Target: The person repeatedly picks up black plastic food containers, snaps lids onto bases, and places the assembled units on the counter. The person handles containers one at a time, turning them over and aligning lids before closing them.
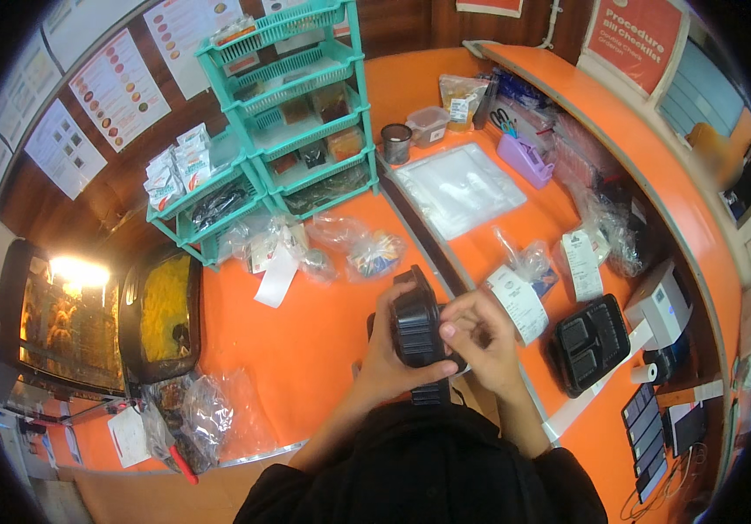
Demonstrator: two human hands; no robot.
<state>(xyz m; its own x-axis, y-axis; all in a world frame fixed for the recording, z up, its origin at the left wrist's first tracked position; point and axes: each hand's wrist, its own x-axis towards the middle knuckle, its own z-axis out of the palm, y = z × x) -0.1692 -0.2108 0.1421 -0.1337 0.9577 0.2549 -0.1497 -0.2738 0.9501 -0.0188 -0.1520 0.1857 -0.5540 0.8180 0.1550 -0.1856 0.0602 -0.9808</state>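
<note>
Black plastic tubs [416, 327] are sitting near the person's chest [419, 454]. The left hand [384, 360] is gripping them, probably so they aren't wobbling, while the right hand [485, 348] is curling half-open beside them.

The top [428, 467] worn is black (so are its sleeves [574, 485]), leaving forearms [332, 430] bare.

black ridged plastic container [416, 321] – tipped on edge, held up between fingers [475, 307].
</note>
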